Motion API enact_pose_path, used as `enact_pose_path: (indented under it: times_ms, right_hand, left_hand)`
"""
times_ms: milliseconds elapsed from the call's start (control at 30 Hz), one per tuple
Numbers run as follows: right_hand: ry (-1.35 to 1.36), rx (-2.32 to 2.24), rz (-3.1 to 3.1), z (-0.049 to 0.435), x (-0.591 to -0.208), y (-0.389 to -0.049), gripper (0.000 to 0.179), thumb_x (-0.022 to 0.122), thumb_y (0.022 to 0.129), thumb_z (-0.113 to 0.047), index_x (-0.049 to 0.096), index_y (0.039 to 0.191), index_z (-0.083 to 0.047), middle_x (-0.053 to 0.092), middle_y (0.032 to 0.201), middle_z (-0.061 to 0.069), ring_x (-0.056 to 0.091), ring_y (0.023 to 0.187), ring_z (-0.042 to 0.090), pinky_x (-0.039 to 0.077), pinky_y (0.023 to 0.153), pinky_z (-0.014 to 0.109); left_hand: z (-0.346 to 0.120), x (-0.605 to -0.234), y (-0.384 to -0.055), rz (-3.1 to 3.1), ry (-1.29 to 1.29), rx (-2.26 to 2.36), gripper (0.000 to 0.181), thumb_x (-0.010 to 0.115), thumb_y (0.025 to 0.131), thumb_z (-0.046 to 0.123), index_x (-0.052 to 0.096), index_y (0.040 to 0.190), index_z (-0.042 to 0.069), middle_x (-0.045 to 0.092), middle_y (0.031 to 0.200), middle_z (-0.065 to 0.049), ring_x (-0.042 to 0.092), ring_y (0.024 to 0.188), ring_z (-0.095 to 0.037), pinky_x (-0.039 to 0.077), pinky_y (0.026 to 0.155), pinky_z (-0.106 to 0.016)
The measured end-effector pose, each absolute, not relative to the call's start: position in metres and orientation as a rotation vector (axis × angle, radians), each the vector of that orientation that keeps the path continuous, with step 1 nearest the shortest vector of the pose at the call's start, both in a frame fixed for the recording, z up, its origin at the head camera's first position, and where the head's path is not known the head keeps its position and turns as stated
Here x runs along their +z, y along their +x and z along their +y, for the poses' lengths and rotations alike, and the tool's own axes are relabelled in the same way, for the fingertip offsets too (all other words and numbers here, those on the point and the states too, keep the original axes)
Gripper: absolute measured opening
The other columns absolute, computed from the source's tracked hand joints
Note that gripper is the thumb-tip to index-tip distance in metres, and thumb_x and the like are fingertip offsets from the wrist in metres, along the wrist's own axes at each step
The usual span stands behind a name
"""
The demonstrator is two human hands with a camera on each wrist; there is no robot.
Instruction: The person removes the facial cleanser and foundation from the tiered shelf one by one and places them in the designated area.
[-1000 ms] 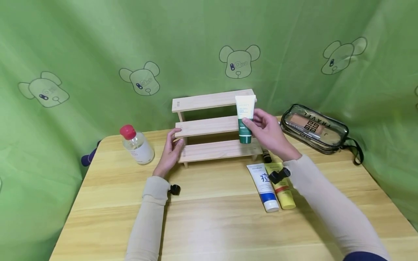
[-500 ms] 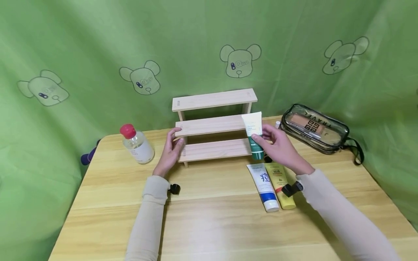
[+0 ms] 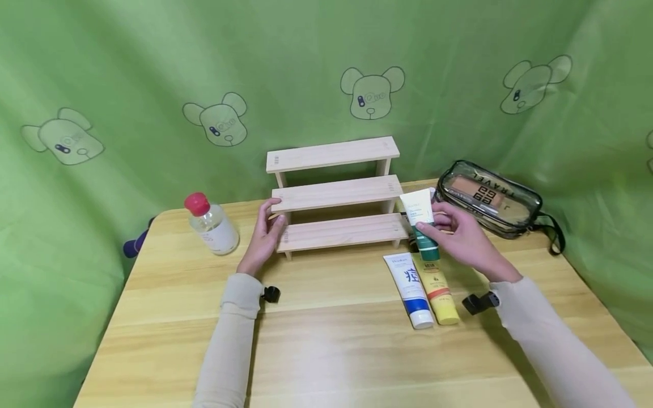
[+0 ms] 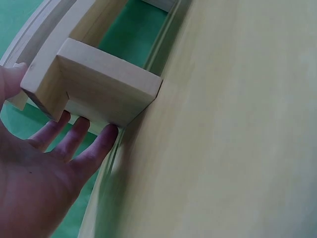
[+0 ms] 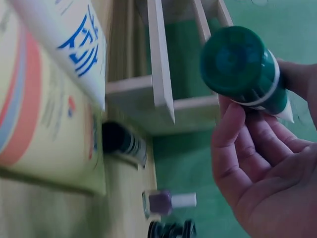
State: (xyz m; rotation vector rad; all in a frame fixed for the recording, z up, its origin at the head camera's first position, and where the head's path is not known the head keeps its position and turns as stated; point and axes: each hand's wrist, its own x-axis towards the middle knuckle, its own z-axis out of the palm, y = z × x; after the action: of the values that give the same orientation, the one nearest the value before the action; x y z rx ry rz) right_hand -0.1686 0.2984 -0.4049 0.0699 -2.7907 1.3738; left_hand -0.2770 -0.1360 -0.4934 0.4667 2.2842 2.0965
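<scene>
A three-tier wooden display stand [image 3: 336, 192] stands at the back of the table. My left hand [image 3: 262, 238] holds its left end; in the left wrist view the thumb is at the shelf edge and several fingertips touch the side panel [image 4: 106, 82]. My right hand [image 3: 461, 235] pinches a white and green squeeze tube [image 3: 420, 218], held raised with its green cap down, just right of the stand. In the right wrist view the cap [image 5: 233, 62] faces the camera. Below it lie a white and blue tube [image 3: 410, 289] and a yellow tube [image 3: 437, 292], side by side.
A clear travel pouch [image 3: 490, 198] lies at the back right. At the left stands a clear bottle with a red cap [image 3: 211, 224]. Beside the stand's right end are a small dark-capped bottle [image 5: 124, 141] and a purple nail polish bottle [image 5: 161, 202]. Green curtain [image 3: 306, 68] hangs behind.
My right hand has carried the green and white tube rightward and down, from in front of the stand to beyond its right end. The left hand stays on the stand.
</scene>
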Motion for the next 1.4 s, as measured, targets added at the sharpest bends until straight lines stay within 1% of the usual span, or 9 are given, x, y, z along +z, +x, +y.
enact_pose_path:
  times_ms: [133, 333, 433, 667, 767, 933, 1033, 1133, 1400]
  right_hand:
    - [0.018, 1.41, -2.781, 0.311, -0.414, -0.162, 0.052, 0.075, 0.105, -0.037, 0.061, 0.142, -0.004, 0.077, 0.127, 0.022, 0.067, 0.097, -0.011, 0.052, 0.087, 0.008]
    - [-0.005, 1.421, -2.778, 0.33, -0.429, -0.154, 0.052, 0.072, 0.108, -0.035, 0.059, 0.143, 0.001, 0.08, 0.116, 0.021, 0.071, 0.09, -0.007, 0.057, 0.081, 0.013]
    - [-0.03, 1.398, -2.83, 0.337, -0.434, -0.149, 0.054, 0.067, 0.11, -0.04, 0.057, 0.145, 0.001, 0.078, 0.122, 0.027, 0.071, 0.089, -0.005, 0.057, 0.079, 0.016]
    - [-0.076, 1.333, -2.927, 0.345, -0.446, -0.14, 0.06, 0.061, 0.113, -0.04, 0.05, 0.15, 0.006, 0.066, 0.135, 0.03, 0.064, 0.094, -0.005, 0.059, 0.075, 0.02]
    - [-0.093, 1.334, -2.946, 0.348, -0.45, -0.138, 0.062, 0.06, 0.113, -0.039, 0.047, 0.152, 0.008, 0.063, 0.135, 0.029, 0.064, 0.095, 0.001, 0.06, 0.072, 0.024]
    - [-0.088, 1.276, -2.96, 0.352, -0.455, -0.133, 0.06, 0.063, 0.112, -0.037, 0.048, 0.15, 0.007, 0.065, 0.132, 0.027, 0.068, 0.104, 0.016, 0.058, 0.077, 0.019]
    - [-0.078, 1.234, -2.965, 0.354, -0.459, -0.131, 0.061, 0.065, 0.111, -0.037, 0.048, 0.15, 0.007, 0.066, 0.129, 0.027, 0.069, 0.112, 0.031, 0.054, 0.08, 0.014]
    - [-0.089, 1.214, -2.982, 0.357, -0.461, -0.129, 0.065, 0.066, 0.111, -0.038, 0.046, 0.152, 0.008, 0.066, 0.128, 0.028, 0.068, 0.116, 0.038, 0.052, 0.08, 0.013]
    - [-0.165, 1.231, -3.03, 0.358, -0.464, -0.121, 0.075, 0.065, 0.111, -0.04, 0.037, 0.158, 0.01, 0.063, 0.122, 0.026, 0.064, 0.092, 0.024, 0.059, 0.063, 0.031]
  left_hand:
    - [-0.137, -0.493, -0.277, 2.284, 0.458, 2.098, 0.046, 0.05, 0.116, 0.012, 0.038, 0.16, 0.022, 0.055, 0.132, -0.027, 0.059, 0.121, -0.04, 0.05, 0.101, -0.03]
    - [-0.137, -0.494, -0.277, 2.284, 0.465, 2.099, 0.046, 0.05, 0.116, 0.011, 0.038, 0.159, 0.022, 0.056, 0.131, -0.024, 0.06, 0.118, -0.035, 0.05, 0.101, -0.03]
    - [-0.136, -0.494, -0.277, 2.281, 0.474, 2.106, 0.046, 0.051, 0.116, 0.012, 0.039, 0.159, 0.022, 0.056, 0.13, -0.024, 0.059, 0.118, -0.036, 0.05, 0.1, -0.03]
    - [-0.135, -0.496, -0.276, 2.271, 0.451, 2.101, 0.046, 0.049, 0.116, 0.013, 0.038, 0.16, 0.022, 0.054, 0.134, -0.029, 0.058, 0.122, -0.041, 0.05, 0.101, -0.029]
    - [-0.135, -0.496, -0.276, 2.267, 0.449, 2.102, 0.046, 0.048, 0.117, 0.013, 0.037, 0.161, 0.023, 0.053, 0.139, -0.032, 0.057, 0.127, -0.047, 0.05, 0.103, -0.029]
    - [-0.136, -0.494, -0.277, 2.256, 0.472, 2.12, 0.047, 0.048, 0.116, 0.011, 0.037, 0.161, 0.021, 0.051, 0.14, -0.035, 0.053, 0.13, -0.055, 0.05, 0.103, -0.029]
    - [-0.136, -0.492, -0.277, 2.256, 0.47, 2.122, 0.046, 0.048, 0.116, 0.01, 0.037, 0.16, 0.021, 0.051, 0.141, -0.035, 0.053, 0.13, -0.055, 0.05, 0.103, -0.03]
    - [-0.136, -0.492, -0.277, 2.271, 0.46, 2.107, 0.047, 0.048, 0.116, 0.011, 0.037, 0.16, 0.021, 0.052, 0.141, -0.034, 0.054, 0.13, -0.053, 0.05, 0.103, -0.03]
    - [-0.135, -0.492, -0.276, 2.262, 0.461, 2.114, 0.046, 0.048, 0.117, 0.012, 0.037, 0.16, 0.02, 0.052, 0.136, -0.034, 0.055, 0.127, -0.051, 0.051, 0.1, -0.028]
